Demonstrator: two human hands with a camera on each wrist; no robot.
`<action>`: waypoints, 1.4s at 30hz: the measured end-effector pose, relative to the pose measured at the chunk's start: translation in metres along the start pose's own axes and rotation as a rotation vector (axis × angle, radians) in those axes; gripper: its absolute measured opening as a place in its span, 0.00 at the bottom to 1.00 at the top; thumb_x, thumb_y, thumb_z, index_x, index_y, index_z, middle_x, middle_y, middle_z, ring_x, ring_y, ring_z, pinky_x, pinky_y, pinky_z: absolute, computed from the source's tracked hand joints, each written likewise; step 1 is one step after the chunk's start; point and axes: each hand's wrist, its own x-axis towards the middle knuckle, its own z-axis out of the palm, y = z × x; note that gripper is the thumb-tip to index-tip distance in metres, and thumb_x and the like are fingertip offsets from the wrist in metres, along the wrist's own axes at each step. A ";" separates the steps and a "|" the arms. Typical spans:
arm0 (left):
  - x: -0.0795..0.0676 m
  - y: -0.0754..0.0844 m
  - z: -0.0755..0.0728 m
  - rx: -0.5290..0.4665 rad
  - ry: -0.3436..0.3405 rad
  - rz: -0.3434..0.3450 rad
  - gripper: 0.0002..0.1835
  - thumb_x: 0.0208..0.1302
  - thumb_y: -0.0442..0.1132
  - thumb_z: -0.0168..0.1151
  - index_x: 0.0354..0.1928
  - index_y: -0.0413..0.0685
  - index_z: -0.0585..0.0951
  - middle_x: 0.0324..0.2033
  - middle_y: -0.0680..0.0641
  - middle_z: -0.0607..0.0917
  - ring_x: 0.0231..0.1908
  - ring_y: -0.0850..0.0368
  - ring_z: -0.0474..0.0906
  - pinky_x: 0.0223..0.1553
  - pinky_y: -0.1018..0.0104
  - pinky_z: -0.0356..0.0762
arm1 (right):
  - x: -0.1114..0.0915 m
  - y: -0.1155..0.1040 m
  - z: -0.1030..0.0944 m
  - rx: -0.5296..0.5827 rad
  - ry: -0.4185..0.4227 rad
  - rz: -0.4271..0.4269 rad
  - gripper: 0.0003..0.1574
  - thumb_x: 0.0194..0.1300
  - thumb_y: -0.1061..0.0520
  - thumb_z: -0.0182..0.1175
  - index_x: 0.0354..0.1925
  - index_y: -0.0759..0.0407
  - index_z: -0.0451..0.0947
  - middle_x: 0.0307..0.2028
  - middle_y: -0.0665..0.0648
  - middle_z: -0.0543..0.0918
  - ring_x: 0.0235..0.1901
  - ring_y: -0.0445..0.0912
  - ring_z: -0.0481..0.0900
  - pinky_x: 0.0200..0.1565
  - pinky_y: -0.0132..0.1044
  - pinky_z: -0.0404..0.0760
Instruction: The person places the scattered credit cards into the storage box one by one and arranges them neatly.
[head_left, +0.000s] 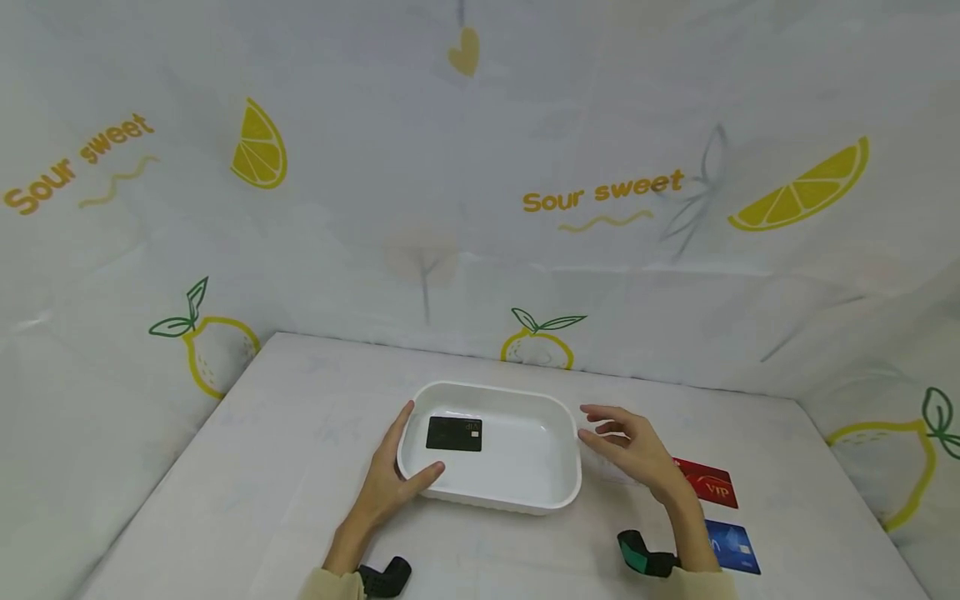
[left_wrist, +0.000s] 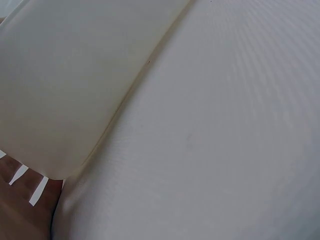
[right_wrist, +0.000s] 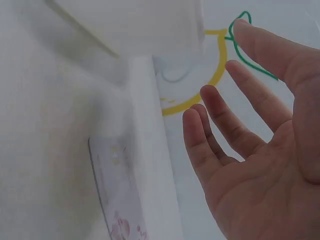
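Note:
A white rectangular tray (head_left: 517, 473) with rounded corners lies before me. Inside its left half is a black VIP card (head_left: 447, 434). My left hand (head_left: 390, 477) grips the tray's left end, thumb over the front rim and fingers along the outer side. In the left wrist view the fingers (left_wrist: 31, 200) are against the tray's wall (left_wrist: 80, 75). My right hand (head_left: 633, 446) is at the tray's right end, palm toward it, fingers loosely bent with nothing in them. Below that hand, a pale card with pink flowers (right_wrist: 120, 195) shows in the right wrist view.
Right of my right forearm lie a red VIP card (head_left: 711, 485) and, nearer me, a blue card (head_left: 733, 547), partly behind the arm. The white table (head_left: 300, 450) meets a lemon-printed cloth backdrop (head_left: 375, 208) at the back and sides.

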 end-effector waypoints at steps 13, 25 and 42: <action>-0.001 -0.002 0.000 -0.016 -0.004 -0.016 0.54 0.53 0.42 0.75 0.80 0.45 0.57 0.75 0.38 0.68 0.69 0.39 0.71 0.66 0.59 0.74 | -0.020 0.043 -0.030 -0.054 -0.075 0.140 0.37 0.65 0.47 0.70 0.67 0.61 0.75 0.68 0.71 0.73 0.59 0.62 0.77 0.55 0.56 0.84; -0.001 -0.003 0.001 -0.016 -0.004 -0.009 0.54 0.53 0.41 0.75 0.79 0.42 0.57 0.75 0.38 0.68 0.70 0.39 0.71 0.67 0.56 0.73 | -0.026 0.060 -0.039 -0.166 -0.103 0.194 0.40 0.58 0.50 0.76 0.65 0.62 0.78 0.63 0.71 0.76 0.55 0.57 0.78 0.56 0.52 0.83; 0.001 -0.001 0.000 -0.003 -0.004 0.002 0.54 0.53 0.42 0.75 0.80 0.44 0.57 0.74 0.35 0.68 0.69 0.37 0.72 0.66 0.47 0.74 | -0.021 0.062 -0.041 -0.234 -0.111 0.210 0.42 0.54 0.56 0.78 0.64 0.69 0.76 0.58 0.72 0.72 0.50 0.54 0.74 0.53 0.48 0.80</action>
